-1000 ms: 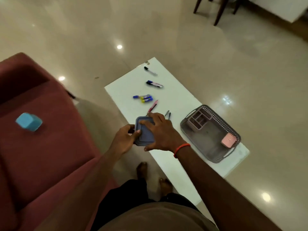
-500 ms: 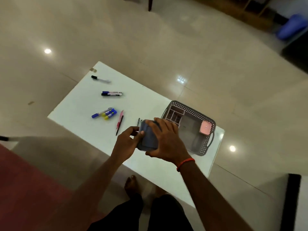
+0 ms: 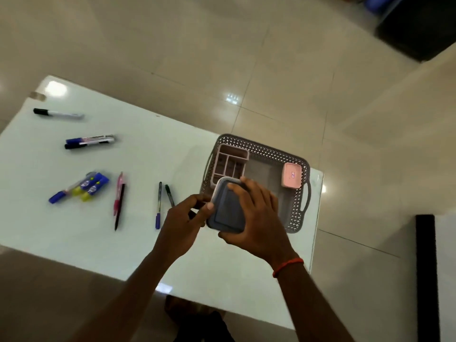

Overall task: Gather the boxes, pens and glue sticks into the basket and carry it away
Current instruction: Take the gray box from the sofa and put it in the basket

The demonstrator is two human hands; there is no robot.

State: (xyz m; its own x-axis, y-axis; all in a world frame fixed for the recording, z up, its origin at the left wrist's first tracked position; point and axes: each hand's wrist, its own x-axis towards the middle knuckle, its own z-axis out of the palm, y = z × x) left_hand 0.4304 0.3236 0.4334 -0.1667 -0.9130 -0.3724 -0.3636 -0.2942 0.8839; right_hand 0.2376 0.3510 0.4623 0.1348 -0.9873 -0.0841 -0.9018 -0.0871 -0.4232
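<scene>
Smooth grey rounded-rectangular box [image 3: 228, 208] gripped between left hand [image 3: 183, 224] at 9 o'clock and right hand [image 3: 259, 218] at 3, over perforated plastic basket's [image 3: 299, 213] 7 o'clock edge; fingers [image 3: 238, 190] clasped across lid.

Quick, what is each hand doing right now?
Left hand: closed on the grey box, gripping its left edge.
Right hand: closed over the same grey box.

Nothing legible here. The pink box [image 3: 292, 175] in the basket [image 3: 259, 149] carries a small dark mark on its lid, too tiny to read, and the markers [image 3: 90, 141] and glue sticks [image 3: 92, 187] show printed labels blurred beyond reading.
</scene>
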